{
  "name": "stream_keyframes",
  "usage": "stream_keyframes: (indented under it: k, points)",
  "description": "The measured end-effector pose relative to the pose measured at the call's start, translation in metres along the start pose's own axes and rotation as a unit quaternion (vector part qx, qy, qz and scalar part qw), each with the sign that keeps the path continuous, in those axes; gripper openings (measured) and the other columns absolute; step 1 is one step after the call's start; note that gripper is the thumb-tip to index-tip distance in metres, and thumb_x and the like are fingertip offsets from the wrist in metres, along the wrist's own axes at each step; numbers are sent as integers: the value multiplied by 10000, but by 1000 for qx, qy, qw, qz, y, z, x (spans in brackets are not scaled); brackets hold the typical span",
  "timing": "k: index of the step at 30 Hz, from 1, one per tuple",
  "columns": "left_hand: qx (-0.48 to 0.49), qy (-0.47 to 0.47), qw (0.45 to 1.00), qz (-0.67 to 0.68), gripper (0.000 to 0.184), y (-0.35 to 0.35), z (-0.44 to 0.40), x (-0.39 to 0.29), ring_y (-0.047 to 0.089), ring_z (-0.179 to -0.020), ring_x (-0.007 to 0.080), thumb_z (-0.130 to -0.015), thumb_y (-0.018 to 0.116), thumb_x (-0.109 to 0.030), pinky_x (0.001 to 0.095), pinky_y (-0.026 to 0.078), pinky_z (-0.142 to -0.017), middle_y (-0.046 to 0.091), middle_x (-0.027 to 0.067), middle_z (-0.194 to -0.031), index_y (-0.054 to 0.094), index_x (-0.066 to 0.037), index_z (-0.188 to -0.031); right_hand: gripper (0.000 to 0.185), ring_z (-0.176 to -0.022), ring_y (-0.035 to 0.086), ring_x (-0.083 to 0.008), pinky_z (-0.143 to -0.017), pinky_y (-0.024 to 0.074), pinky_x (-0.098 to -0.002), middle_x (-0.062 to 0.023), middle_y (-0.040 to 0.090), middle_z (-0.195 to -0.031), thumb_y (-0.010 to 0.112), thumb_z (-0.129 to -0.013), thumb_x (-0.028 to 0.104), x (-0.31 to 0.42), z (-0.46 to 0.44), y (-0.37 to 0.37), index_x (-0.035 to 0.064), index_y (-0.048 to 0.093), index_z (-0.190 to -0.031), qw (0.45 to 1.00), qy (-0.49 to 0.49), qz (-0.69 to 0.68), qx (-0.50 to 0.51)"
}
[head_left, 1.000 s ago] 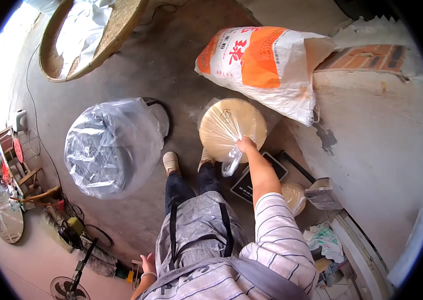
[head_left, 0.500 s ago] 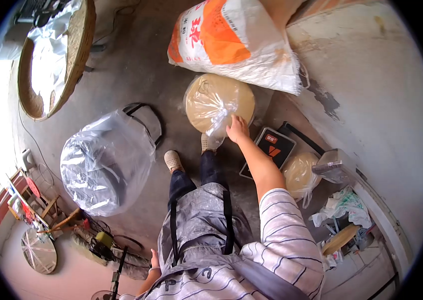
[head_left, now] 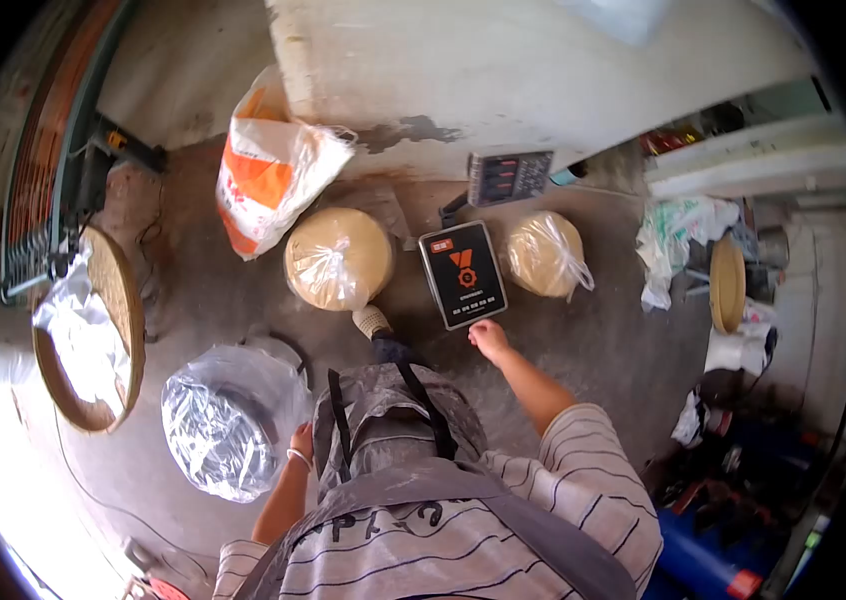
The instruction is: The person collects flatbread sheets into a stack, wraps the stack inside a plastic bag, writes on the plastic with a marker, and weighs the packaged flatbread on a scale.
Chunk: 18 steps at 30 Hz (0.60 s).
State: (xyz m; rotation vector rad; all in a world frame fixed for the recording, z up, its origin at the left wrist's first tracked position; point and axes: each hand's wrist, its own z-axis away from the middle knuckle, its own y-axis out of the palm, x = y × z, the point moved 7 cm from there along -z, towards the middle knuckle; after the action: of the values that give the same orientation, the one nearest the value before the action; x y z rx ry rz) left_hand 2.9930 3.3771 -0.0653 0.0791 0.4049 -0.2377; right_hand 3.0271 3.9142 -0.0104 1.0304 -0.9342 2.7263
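Note:
My right hand hangs just below the front edge of a black floor scale, its fingers curled, and whether it holds anything is too small to tell. A round tan bundle in a tied clear bag lies left of the scale. On the scale's right is a second, smaller bagged bundle. My left hand is low beside my apron, nearest to a round object wrapped in clear plastic; its fingers are partly hidden.
An orange and white sack leans near the wall. The scale's display stands behind its platform. At the left is a woven tray with white sheeting. Blue machinery is at lower right, and a cord runs along the floor at lower left.
My right hand has let go of the larger bagged bundle, now on the floor, and moved right to the scale. The view has turned right, showing the scale, smaller bundle and machinery more fully.

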Motion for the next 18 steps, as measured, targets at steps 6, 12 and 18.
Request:
stream_keyframes:
  k: [6, 12, 18]
  points:
    - [85, 50, 909, -406, 275, -64, -80, 19, 598, -727, 193, -817, 532, -250, 303, 476, -599, 622, 81, -878, 564, -47, -999, 224, -589, 590, -200, -520, 447, -309, -102, 611, -666, 524, -758, 219, -209, 258, 37, 14, 615, -758, 953, 266, -137, 35]
    - [231, 238, 244, -911, 224, -21, -53, 4, 623, -810, 216, -774, 586, -273, 329, 504, -667, 638, 53, -862, 607, -82, -889, 198, -681, 613, -260, -601, 471, -376, -137, 634, -767, 589, -708, 238, -330, 385, 92, 90, 656, -822, 940, 143, 219, 218]
    - [250, 240, 107, -932, 180, 91, -112, 12, 613, -854, 195, -775, 563, -260, 336, 490, -684, 644, 7, -874, 640, -131, -875, 254, -676, 612, -267, -673, 462, -400, -149, 642, -772, 620, -683, 291, -340, 419, 46, 96, 666, -840, 957, 269, -83, -65]
